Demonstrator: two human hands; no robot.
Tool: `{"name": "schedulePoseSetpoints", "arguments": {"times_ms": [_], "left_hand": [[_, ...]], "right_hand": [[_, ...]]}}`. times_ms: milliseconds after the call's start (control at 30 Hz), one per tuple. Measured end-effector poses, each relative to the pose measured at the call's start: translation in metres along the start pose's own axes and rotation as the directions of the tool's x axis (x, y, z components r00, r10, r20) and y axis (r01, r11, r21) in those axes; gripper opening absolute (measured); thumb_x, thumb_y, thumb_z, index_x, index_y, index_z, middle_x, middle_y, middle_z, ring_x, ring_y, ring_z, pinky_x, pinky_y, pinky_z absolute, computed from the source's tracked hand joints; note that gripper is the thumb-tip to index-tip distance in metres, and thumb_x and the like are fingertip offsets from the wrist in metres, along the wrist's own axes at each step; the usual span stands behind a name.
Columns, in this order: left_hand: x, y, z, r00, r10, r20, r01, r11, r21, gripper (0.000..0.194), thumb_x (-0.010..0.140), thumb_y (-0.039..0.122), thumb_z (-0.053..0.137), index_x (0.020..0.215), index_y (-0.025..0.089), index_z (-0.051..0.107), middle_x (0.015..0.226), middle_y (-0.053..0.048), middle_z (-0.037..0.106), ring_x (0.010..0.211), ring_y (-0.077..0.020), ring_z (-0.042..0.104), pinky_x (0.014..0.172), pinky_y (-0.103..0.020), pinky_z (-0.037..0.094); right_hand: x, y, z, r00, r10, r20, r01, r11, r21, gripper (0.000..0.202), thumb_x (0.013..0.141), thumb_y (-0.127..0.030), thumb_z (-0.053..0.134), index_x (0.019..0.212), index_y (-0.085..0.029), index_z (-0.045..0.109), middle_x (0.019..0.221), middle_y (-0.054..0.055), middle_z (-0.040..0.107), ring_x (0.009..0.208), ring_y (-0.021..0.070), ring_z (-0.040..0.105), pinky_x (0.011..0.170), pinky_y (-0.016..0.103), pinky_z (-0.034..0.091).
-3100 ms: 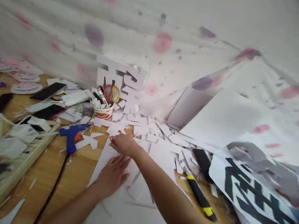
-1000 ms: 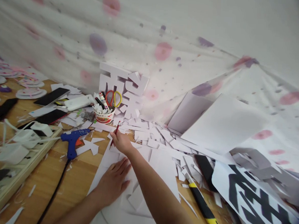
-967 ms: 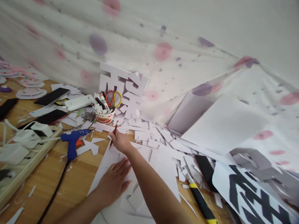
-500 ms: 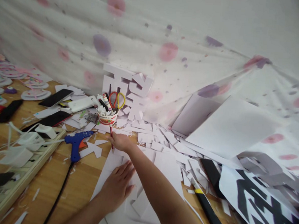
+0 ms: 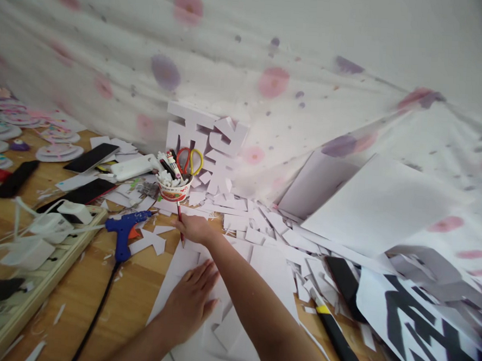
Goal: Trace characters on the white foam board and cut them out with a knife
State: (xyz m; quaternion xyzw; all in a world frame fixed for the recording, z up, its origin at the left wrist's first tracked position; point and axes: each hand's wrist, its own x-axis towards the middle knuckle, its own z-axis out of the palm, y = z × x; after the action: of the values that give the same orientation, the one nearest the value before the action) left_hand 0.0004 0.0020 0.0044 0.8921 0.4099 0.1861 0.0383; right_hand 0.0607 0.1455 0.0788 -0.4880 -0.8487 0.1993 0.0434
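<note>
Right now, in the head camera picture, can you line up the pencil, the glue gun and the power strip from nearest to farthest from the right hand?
From the right hand:
1. Pencil: held in its fingers.
2. Glue gun: on the table, just to the left.
3. Power strip: farther left, past the glue gun.

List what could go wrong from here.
The left hand rests over the white sheet; if things shift beneath it, the red pencil in the right hand could stray. The black-and-yellow knife lies beside the right forearm, so a wide sweep might catch it.
</note>
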Motion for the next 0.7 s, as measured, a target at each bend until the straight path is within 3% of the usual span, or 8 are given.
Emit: {"name": "schedulePoseSetpoints", "arguments": {"times_ms": [367, 700], "left_hand": [[0.002, 0.000, -0.004, 0.999, -0.006, 0.054, 0.006, 1.000, -0.005, 0.048, 0.088, 0.040, 0.033, 0.131, 0.020, 0.036, 0.137, -0.006, 0.040, 0.129, -0.0203, 0.029, 0.099, -0.036, 0.030], [0.002, 0.000, -0.006, 0.997, 0.000, 0.072, 0.001, 1.000, -0.004, 0.049, 0.088, 0.040, 0.033, 0.133, 0.021, 0.032, 0.141, -0.005, 0.033, 0.131, -0.0198, 0.025, 0.100, -0.035, 0.030]], "right_hand": [[0.003, -0.002, -0.006, 0.999, 0.018, 0.032, -0.017, 0.999, -0.029, 0.037, 0.089, -0.047, 0.031, 0.096, -0.020, 0.054, 0.091, 0.008, 0.066, 0.084, 0.0237, 0.061, 0.071, 0.032, 0.043], [0.006, 0.011, -0.004, 0.998, 0.052, -0.033, -0.052, 0.999, 0.007, 0.047, 0.090, -0.054, 0.024, 0.100, -0.018, 0.053, 0.096, 0.010, 0.065, 0.089, 0.0233, 0.060, 0.073, 0.031, 0.041]]}}
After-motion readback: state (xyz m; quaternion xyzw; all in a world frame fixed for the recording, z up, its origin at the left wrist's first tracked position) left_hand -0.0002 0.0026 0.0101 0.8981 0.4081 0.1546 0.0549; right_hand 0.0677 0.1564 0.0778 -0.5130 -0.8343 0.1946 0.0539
